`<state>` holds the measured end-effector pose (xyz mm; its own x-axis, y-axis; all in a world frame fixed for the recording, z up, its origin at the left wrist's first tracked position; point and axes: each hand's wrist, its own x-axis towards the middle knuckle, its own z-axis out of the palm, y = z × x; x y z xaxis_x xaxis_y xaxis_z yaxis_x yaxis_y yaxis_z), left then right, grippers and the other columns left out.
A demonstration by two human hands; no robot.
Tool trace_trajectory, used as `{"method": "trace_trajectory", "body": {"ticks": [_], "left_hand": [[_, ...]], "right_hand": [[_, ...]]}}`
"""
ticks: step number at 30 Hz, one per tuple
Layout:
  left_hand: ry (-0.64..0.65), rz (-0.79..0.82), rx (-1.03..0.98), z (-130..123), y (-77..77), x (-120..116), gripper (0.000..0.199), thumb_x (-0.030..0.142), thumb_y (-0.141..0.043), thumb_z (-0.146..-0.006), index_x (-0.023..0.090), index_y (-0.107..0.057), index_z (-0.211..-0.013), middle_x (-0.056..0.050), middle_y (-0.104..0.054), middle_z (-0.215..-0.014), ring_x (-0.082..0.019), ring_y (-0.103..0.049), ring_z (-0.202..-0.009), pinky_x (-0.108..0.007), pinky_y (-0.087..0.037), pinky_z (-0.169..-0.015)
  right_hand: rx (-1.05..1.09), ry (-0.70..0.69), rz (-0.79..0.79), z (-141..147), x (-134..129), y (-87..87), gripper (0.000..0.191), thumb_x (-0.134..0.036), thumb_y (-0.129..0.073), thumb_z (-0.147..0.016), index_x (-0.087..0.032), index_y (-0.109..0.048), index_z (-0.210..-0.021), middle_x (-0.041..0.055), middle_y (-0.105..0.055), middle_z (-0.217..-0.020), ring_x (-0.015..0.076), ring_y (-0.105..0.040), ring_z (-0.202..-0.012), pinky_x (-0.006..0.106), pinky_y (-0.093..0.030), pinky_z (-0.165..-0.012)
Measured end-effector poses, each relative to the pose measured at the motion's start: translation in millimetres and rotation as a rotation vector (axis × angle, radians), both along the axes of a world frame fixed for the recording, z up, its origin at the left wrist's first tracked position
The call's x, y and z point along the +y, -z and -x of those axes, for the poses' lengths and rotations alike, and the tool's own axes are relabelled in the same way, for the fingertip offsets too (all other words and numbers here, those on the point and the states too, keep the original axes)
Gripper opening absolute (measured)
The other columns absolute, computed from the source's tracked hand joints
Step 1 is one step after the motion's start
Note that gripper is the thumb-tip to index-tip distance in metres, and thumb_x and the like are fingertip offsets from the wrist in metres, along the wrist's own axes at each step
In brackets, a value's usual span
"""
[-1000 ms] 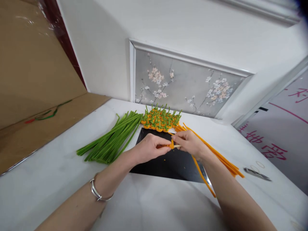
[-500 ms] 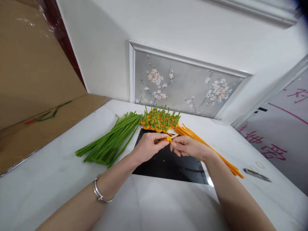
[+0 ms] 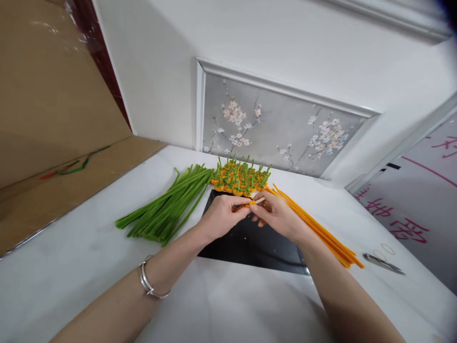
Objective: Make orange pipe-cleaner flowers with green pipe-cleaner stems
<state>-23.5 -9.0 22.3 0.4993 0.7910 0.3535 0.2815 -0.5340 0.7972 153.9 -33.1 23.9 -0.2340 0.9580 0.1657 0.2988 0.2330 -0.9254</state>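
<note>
Above a black mat [image 3: 246,245], my left hand [image 3: 224,216] pinches a small orange pipe cleaner [image 3: 252,203], coiled or bent. My right hand [image 3: 278,214] meets it there, thumb and fingers closed on the same orange piece and on a thin pale stick [image 3: 261,200]. How the pipe cleaner passes round the stick is partly hidden by the fingertips. Just beyond both hands stands a cluster of finished-looking orange pieces with green stems [image 3: 241,176]. Long orange pipe cleaners [image 3: 321,233] lie beside my right forearm.
A bundle of green pipe cleaners [image 3: 167,205] lies left of the mat. On the right are metal snips [image 3: 383,263] and thin rings like rubber bands [image 3: 387,248]. Cardboard [image 3: 53,109] stands at the left; a white wall panel [image 3: 285,124] rises behind the table.
My right hand has turned and shifted its fingers over the orange piece, covering more of it. The stick now points up and right from the fingertips. The view has moved slightly.
</note>
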Motion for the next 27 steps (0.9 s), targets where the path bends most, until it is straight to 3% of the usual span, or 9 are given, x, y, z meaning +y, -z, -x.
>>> {"method": "trace_trajectory", "body": {"ticks": [5,12,18,27], "left_hand": [[0.032,0.018,-0.005,-0.5,-2.4,-1.9,0.027,0.023,-0.051,-0.082,0.013,-0.075,-0.091,-0.001,-0.066,-0.07,-0.01,-0.047,-0.057,-0.018,-0.033,-0.051],[0.044,0.073,-0.014,0.0,-6.1,-0.8,0.027,0.026,-0.05,-0.081,0.012,-0.073,-0.083,0.001,-0.055,-0.064,-0.008,-0.039,-0.056,-0.018,-0.028,-0.048],[0.092,0.19,-0.023,-0.4,-8.1,-3.0,0.026,0.029,-0.049,-0.082,0.012,-0.069,-0.079,0.003,-0.045,-0.056,-0.008,-0.037,-0.049,-0.019,-0.025,-0.044],[0.117,0.169,-0.001,0.5,-5.6,-2.4,0.024,0.028,-0.047,-0.085,0.015,-0.067,-0.08,0.003,-0.05,-0.062,-0.007,-0.038,-0.049,-0.02,-0.026,-0.045]], "right_hand": [[0.039,0.037,0.018,1.0,0.9,0.0,0.032,-0.044,-0.065,-0.076,-0.018,-0.053,-0.092,-0.0004,-0.059,-0.073,0.0127,-0.062,-0.063,0.023,-0.052,-0.048],[0.051,0.076,-0.075,0.3,5.0,5.3,0.023,-0.034,-0.065,-0.076,-0.019,-0.057,-0.091,-0.0014,-0.06,-0.069,0.0116,-0.06,-0.059,0.022,-0.048,-0.048],[0.026,0.063,-0.117,-4.8,6.4,5.9,0.02,-0.033,-0.065,-0.077,-0.019,-0.059,-0.09,-0.0006,-0.063,-0.069,0.0127,-0.062,-0.059,0.024,-0.049,-0.052],[-0.053,0.056,-0.181,-8.4,6.5,7.4,0.012,-0.025,-0.06,-0.079,-0.019,-0.06,-0.09,0.0004,-0.066,-0.07,0.0133,-0.063,-0.06,0.024,-0.05,-0.055]]}}
